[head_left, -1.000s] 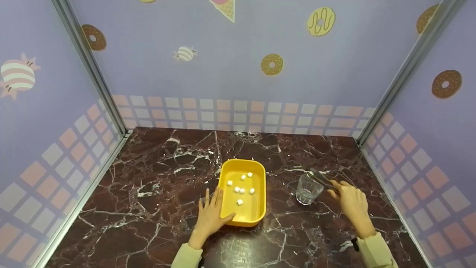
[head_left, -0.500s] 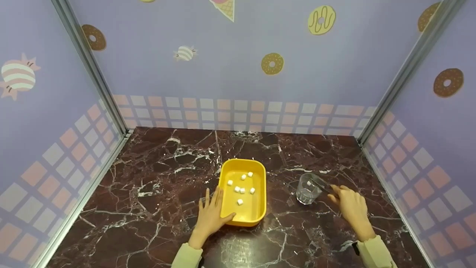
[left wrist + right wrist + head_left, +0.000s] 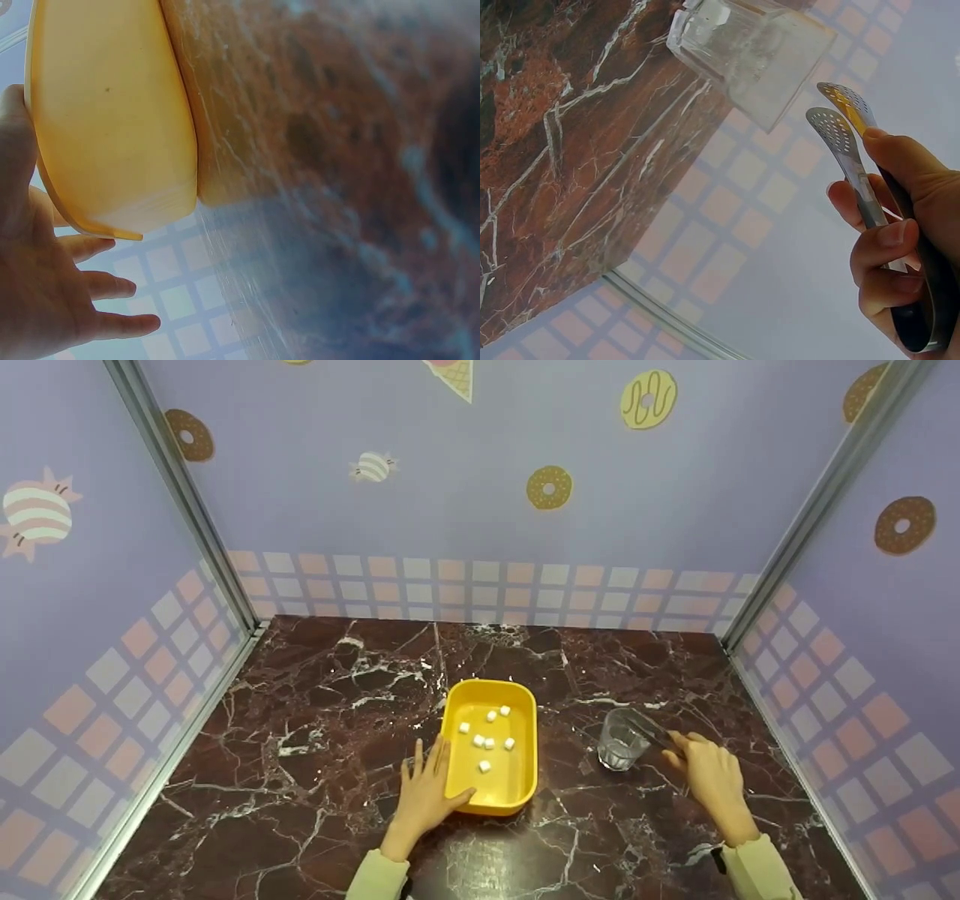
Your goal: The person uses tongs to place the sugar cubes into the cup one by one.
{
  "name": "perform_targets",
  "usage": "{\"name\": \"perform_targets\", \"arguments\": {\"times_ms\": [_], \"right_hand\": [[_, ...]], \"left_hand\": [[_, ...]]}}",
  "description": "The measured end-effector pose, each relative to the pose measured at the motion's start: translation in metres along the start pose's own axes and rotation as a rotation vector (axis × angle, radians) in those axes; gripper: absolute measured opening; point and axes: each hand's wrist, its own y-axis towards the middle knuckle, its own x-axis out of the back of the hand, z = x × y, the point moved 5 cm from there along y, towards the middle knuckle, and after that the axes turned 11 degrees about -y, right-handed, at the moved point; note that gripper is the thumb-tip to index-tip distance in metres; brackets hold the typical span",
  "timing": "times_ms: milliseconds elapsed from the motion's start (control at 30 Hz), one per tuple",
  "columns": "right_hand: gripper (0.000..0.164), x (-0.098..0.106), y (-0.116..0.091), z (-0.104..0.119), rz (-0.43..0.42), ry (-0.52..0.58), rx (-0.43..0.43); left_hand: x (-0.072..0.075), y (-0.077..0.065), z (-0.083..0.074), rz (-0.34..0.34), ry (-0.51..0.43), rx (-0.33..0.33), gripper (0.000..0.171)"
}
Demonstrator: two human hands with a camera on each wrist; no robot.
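- The white cube visible at the mouth of the glass (image 3: 622,746) half a second ago no longer shows there.
- Right hand (image 3: 711,772): fingers grip the tongs (image 3: 861,186), tips parted near the glass's mouth.
- Left hand (image 3: 425,801): fingers straight, touching the yellow tray (image 3: 501,798).

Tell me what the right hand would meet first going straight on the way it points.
Likely the glass: the right hand points the tongs towards it, so their tips would probably meet its rim first. Depth is unclear; they might pass over its mouth.
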Motion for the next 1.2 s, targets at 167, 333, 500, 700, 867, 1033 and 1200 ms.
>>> {"name": "perform_targets", "arguments": {"times_ms": [167, 333, 500, 700, 867, 1033, 1200], "right_hand": [[0.029, 0.002, 0.001, 0.002, -0.001, 0.002, 0.005], [0.028, 0.007, 0.003, 0.008, -0.038, -0.005, 0.017], [0.03, 0.014, 0.007, 0.02, -0.077, 0.006, 0.032], [0.034, 0.021, 0.015, 0.037, -0.08, 0.038, 0.043], [0.036, 0.024, 0.023, 0.051, -0.085, 0.045, 0.044], [0.037, 0.026, 0.03, 0.071, -0.099, 0.075, 0.063], [0.037, 0.029, 0.036, 0.096, -0.125, 0.084, 0.108]], "left_hand": [[0.001, 0.0, 0.0, 0.002, 0.004, 0.0, 0.09], [0.002, 0.0, -0.001, 0.009, 0.003, 0.004, 0.09], [0.003, 0.0, -0.002, 0.008, 0.01, 0.004, 0.09], [0.003, -0.001, -0.002, 0.001, -0.016, 0.007, 0.09], [0.001, -0.001, 0.0, -0.003, -0.014, -0.001, 0.09], [0.001, -0.001, 0.0, -0.003, -0.024, 0.001, 0.09], [0.0, 0.0, 0.0, -0.015, -0.014, -0.006, 0.09]]}}
